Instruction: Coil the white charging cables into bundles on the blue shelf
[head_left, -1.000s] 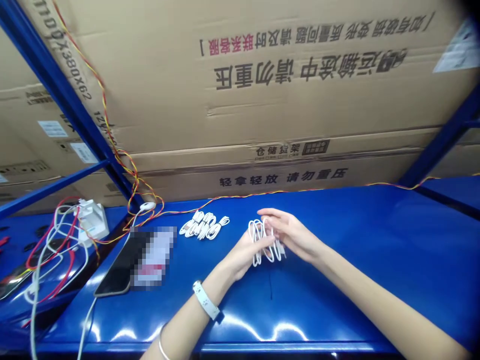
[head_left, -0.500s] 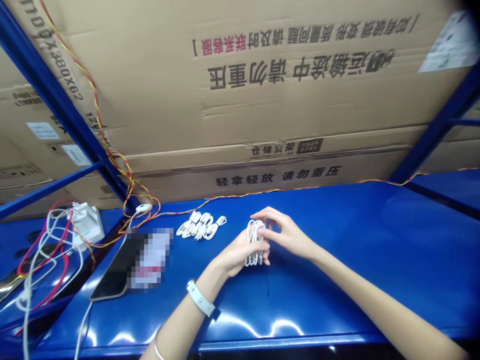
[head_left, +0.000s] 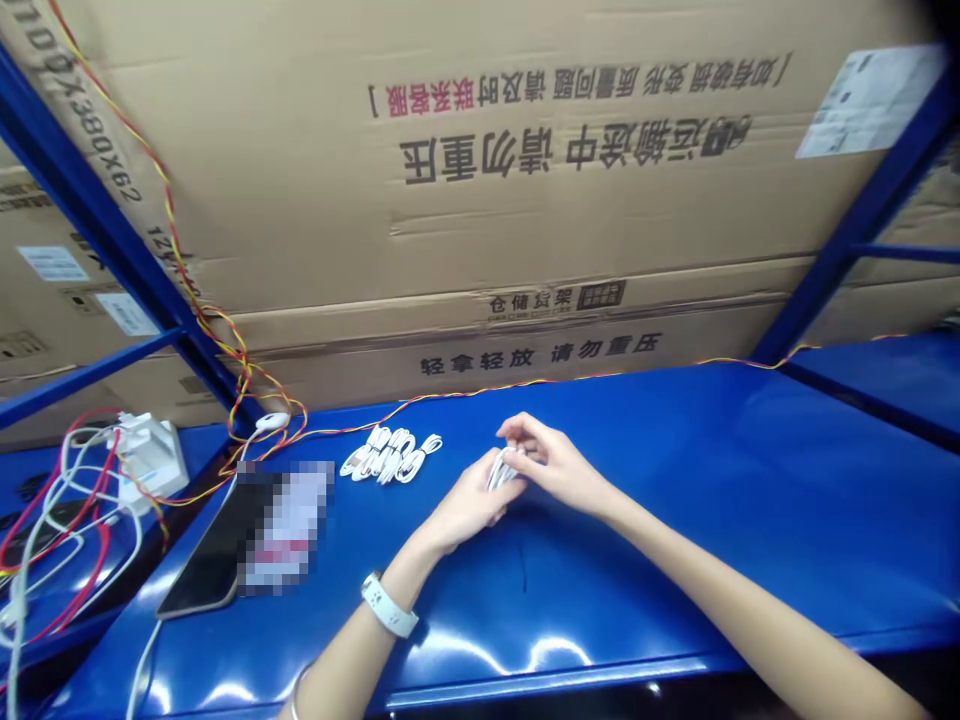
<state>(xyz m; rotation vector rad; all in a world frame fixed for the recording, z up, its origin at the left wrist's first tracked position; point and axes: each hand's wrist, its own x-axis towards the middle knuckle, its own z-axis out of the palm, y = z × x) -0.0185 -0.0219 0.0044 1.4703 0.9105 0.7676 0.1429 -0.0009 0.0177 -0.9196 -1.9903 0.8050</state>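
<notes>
My left hand (head_left: 471, 502) is closed round a coiled white cable (head_left: 500, 470) just above the blue shelf. My right hand (head_left: 556, 468) meets it from the other side, its thumb and curled fingers gripping the coil's right edge. Much of the coil is hidden by the fingers. A thin black tie (head_left: 524, 568) lies on the shelf below my hands. To the left, several white cable bundles (head_left: 390, 456) lie in a row, bound with dark ties.
A tablet-like dark device (head_left: 214, 545), partly blurred out, lies on the blue shelf (head_left: 712, 520) at left. Beyond it stand a white power block (head_left: 154, 465) and tangled wires (head_left: 71, 530). Large cardboard boxes (head_left: 525, 230) form the back, with a red-yellow wire (head_left: 420, 398) along their foot.
My hands have drawn closer together, and the coil now looks tilted and narrower, more covered by my fingers. The camera view has shifted slightly to the right.
</notes>
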